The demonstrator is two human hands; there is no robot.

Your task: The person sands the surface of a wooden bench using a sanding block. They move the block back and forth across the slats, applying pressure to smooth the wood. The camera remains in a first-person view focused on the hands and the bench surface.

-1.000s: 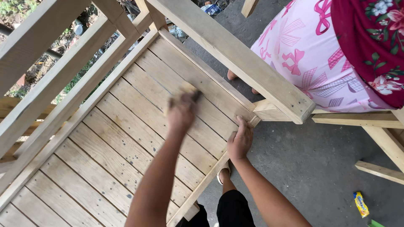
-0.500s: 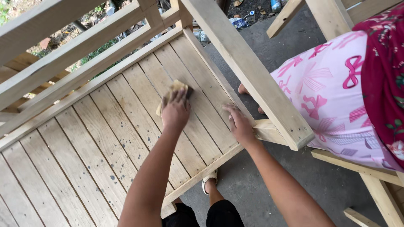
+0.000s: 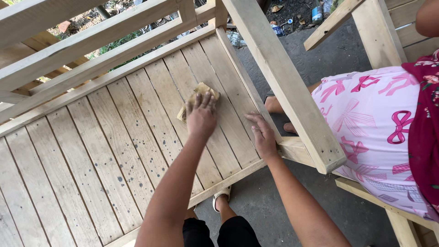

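Pressing down flat, the left hand point(image 3: 201, 118) covers a folded piece of tan sandpaper point(image 3: 200, 97) against the slatted seat point(image 3: 114, 137) of an unfinished pale wooden bench, with the fingers spread over the paper and only its far corner and left edge showing beyond the fingertips. The sandpaper lies on one of the boards toward the right end of the seat, a couple of slats in from the side rail. The right hand point(image 3: 263, 135) rests open, palm down, on the outermost slat just beside the sloping armrest beam point(image 3: 283, 77), fingers stretched forward and holding nothing; the two hands are apart, with about one board's width of bare wood between them. The seat boards run away from the viewer and are flecked with small dark spots and rows of nail heads. Beyond the seat, the bench's backrest rails point(image 3: 91, 41) cross the upper left of the view, with grass and litter visible through the gaps. Below the front edge of the seat, the person's own foot in a light sandal point(image 3: 221, 197) stands on the grey concrete floor point(image 3: 361, 201), next to dark trousers. On the right, another person in a pink skirt patterned with ribbons point(image 3: 370, 123) and a dark red flowered top point(image 3: 427, 128) sits close against the armrest, a bare foot point(image 3: 274, 106) showing under the beam. More pale timber framing point(image 3: 379, 32) stands at the upper right.
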